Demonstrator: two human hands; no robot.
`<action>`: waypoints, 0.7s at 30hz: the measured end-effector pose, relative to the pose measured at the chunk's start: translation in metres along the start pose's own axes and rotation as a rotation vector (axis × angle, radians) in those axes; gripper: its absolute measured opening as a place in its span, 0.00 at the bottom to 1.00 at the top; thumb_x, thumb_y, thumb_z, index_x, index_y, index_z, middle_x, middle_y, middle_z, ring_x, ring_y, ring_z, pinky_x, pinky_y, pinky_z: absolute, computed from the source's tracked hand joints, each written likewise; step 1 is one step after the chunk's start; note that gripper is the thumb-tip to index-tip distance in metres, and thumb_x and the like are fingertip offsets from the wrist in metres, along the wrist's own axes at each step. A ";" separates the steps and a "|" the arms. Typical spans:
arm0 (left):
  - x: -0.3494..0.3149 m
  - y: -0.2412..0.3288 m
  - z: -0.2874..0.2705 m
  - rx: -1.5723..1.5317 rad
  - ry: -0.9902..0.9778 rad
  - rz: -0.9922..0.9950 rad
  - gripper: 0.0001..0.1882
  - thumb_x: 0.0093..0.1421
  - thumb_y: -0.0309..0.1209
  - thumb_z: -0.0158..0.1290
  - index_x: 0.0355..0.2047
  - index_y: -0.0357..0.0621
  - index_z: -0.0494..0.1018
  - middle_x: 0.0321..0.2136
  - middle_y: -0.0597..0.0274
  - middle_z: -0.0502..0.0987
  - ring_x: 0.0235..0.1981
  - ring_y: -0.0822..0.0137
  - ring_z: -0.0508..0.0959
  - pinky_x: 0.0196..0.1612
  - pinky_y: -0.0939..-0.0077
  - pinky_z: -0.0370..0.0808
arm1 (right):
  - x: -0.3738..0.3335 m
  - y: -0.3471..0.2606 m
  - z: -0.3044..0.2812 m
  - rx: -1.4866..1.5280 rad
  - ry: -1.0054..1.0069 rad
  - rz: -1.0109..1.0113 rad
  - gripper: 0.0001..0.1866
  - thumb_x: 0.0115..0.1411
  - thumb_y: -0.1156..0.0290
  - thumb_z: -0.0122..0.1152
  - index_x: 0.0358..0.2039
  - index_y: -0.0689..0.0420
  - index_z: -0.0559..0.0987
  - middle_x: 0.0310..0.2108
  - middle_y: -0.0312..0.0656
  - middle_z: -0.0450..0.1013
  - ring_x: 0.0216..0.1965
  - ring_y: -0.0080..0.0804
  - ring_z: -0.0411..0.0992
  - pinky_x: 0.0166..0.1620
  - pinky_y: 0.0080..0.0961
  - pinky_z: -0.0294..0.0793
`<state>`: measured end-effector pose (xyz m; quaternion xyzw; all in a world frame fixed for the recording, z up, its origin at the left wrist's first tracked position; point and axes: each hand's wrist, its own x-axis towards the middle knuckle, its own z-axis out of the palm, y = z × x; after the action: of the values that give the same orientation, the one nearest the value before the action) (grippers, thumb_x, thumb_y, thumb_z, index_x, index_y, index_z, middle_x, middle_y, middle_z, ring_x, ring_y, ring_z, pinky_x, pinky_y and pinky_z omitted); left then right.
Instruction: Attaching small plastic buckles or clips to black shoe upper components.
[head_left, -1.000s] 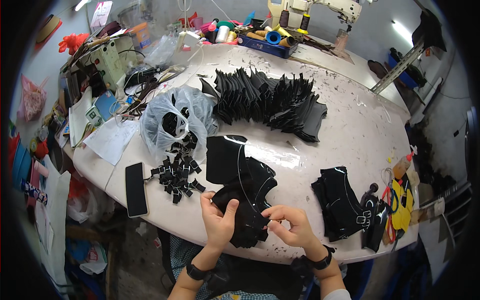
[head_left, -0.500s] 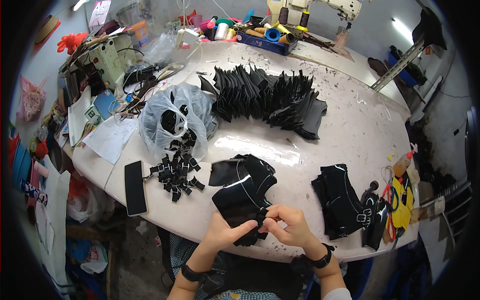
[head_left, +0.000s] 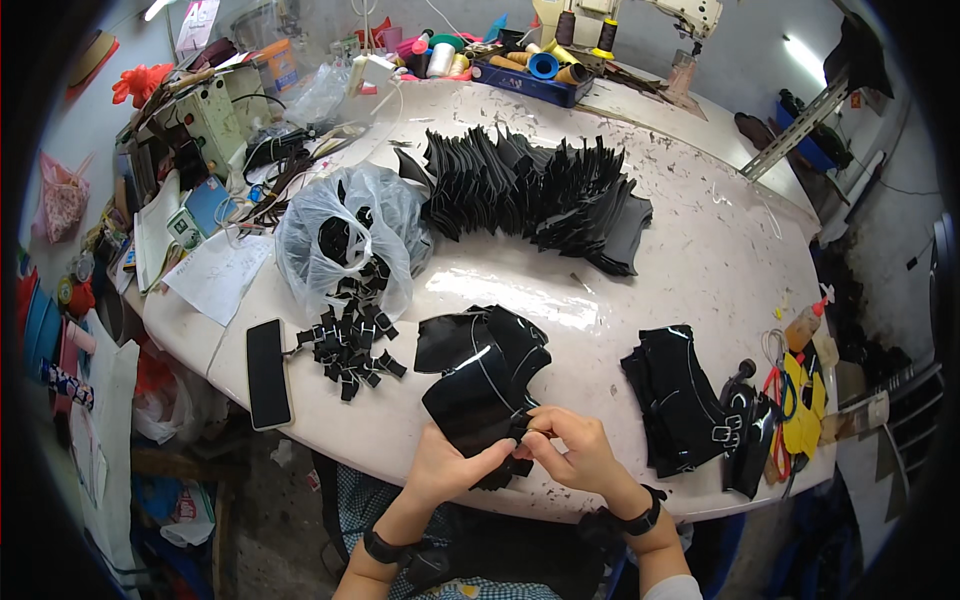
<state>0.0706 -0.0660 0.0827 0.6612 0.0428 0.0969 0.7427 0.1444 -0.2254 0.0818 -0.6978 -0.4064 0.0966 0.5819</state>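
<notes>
A glossy black leather piece (head_left: 465, 400) with a stitched line along it lies before me at the table's near edge, over other black pieces. My left hand (head_left: 455, 465) is closed on its near edge, thumb on top. My right hand (head_left: 575, 450) pinches at the same edge, fingertips close to the left thumb. What sits between the right fingertips is too small and covered to make out. Left of the leather lie several small black straps with silver buckles (head_left: 350, 345), spilling from a clear plastic bag (head_left: 300, 255). Farther back stands a long row of black leather pieces (head_left: 520, 190).
To the right lies a stack of black pieces with buckles (head_left: 680, 400), beside scissors and a yellow item (head_left: 803, 405). A phone (head_left: 268, 375) rests at the left edge. A blue tray of thread spools (head_left: 530, 85) and a sewing machine (head_left: 690, 20) stand at the back.
My right fingertips have shifted slightly at the leather's edge, close to the left thumb. Both hands keep their places, and the surrounding things look the same.
</notes>
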 end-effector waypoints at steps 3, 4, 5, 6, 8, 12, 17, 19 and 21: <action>0.000 -0.001 0.003 0.063 0.042 0.050 0.13 0.45 0.22 0.56 0.34 0.35 0.74 0.29 0.60 0.77 0.31 0.74 0.76 0.35 0.81 0.73 | 0.000 0.000 0.000 -0.006 0.007 -0.026 0.04 0.52 0.78 0.57 0.25 0.65 0.71 0.26 0.43 0.71 0.22 0.27 0.74 0.26 0.18 0.73; 0.000 0.000 0.004 0.100 0.055 0.073 0.13 0.45 0.22 0.56 0.33 0.35 0.74 0.29 0.60 0.78 0.30 0.74 0.77 0.34 0.81 0.73 | 0.000 0.001 0.000 -0.033 0.019 -0.035 0.05 0.52 0.78 0.58 0.25 0.65 0.71 0.26 0.43 0.71 0.23 0.27 0.74 0.26 0.18 0.73; -0.001 0.000 0.006 0.145 0.061 0.098 0.12 0.44 0.22 0.56 0.33 0.35 0.74 0.28 0.61 0.78 0.30 0.74 0.77 0.34 0.81 0.73 | 0.000 0.001 0.001 -0.061 0.032 -0.044 0.05 0.51 0.78 0.58 0.25 0.65 0.71 0.26 0.43 0.72 0.23 0.27 0.74 0.27 0.17 0.73; -0.001 0.001 0.007 0.199 0.067 0.127 0.12 0.44 0.22 0.55 0.32 0.35 0.75 0.27 0.61 0.78 0.29 0.74 0.77 0.34 0.81 0.74 | 0.000 0.001 0.002 -0.083 0.053 -0.036 0.06 0.51 0.78 0.59 0.25 0.65 0.71 0.26 0.43 0.72 0.23 0.26 0.74 0.27 0.17 0.73; -0.003 0.003 0.010 0.268 0.080 0.161 0.11 0.45 0.22 0.55 0.32 0.35 0.75 0.26 0.62 0.78 0.27 0.75 0.77 0.32 0.81 0.73 | -0.002 0.001 0.006 0.119 0.139 0.100 0.06 0.49 0.78 0.60 0.25 0.65 0.71 0.26 0.43 0.72 0.24 0.25 0.74 0.27 0.17 0.73; -0.003 0.002 0.011 0.274 0.085 0.207 0.13 0.44 0.18 0.54 0.33 0.33 0.73 0.26 0.63 0.76 0.27 0.74 0.75 0.31 0.80 0.72 | -0.003 0.003 0.006 0.123 0.110 0.145 0.07 0.48 0.79 0.60 0.28 0.65 0.72 0.26 0.42 0.73 0.24 0.23 0.74 0.28 0.16 0.73; -0.007 -0.004 0.010 0.042 0.068 0.117 0.13 0.47 0.22 0.57 0.36 0.35 0.74 0.30 0.60 0.78 0.27 0.71 0.77 0.28 0.79 0.73 | -0.004 0.004 0.003 -0.002 0.138 0.063 0.09 0.46 0.80 0.61 0.29 0.64 0.73 0.24 0.39 0.71 0.22 0.22 0.71 0.26 0.17 0.70; -0.017 -0.004 0.016 0.421 0.142 0.263 0.13 0.46 0.23 0.58 0.35 0.36 0.74 0.33 0.54 0.76 0.30 0.64 0.77 0.29 0.76 0.73 | -0.004 0.004 0.003 -0.036 0.149 0.045 0.09 0.45 0.80 0.60 0.29 0.63 0.72 0.22 0.38 0.70 0.21 0.22 0.70 0.25 0.17 0.69; -0.020 -0.004 0.021 0.829 0.078 0.714 0.15 0.41 0.22 0.58 0.34 0.35 0.74 0.30 0.54 0.75 0.28 0.59 0.76 0.32 0.75 0.73 | -0.004 0.005 0.001 -0.106 0.158 0.015 0.09 0.45 0.80 0.60 0.29 0.62 0.72 0.21 0.38 0.69 0.21 0.22 0.69 0.25 0.18 0.67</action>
<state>0.0552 -0.0908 0.0803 0.8678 -0.1222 0.3426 0.3386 0.1431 -0.2279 0.0760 -0.7361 -0.3585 0.0239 0.5736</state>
